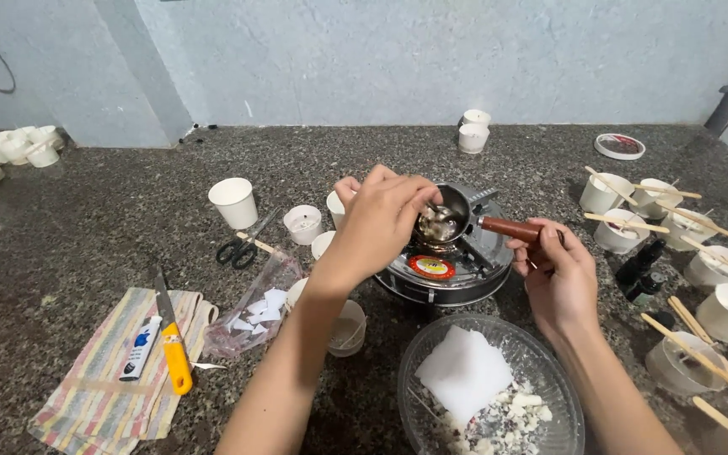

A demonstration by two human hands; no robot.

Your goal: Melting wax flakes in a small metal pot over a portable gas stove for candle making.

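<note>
- Step in hand, as I judge it: stirring the contents of the small metal pot (443,221), which sits on the round burner (448,268) at the middle of the stone surface (111,227).
- The left hand (378,221) hangs over the pot, fingers pinched narrow on a thin stirrer that dips inside.
- The right hand (559,274) has its fingers wrapped on the pot's brown handle (509,227).
- The next move likely calls for steadying the handle; the glass bowl (549,375) of white wax lies just in front.
</note>
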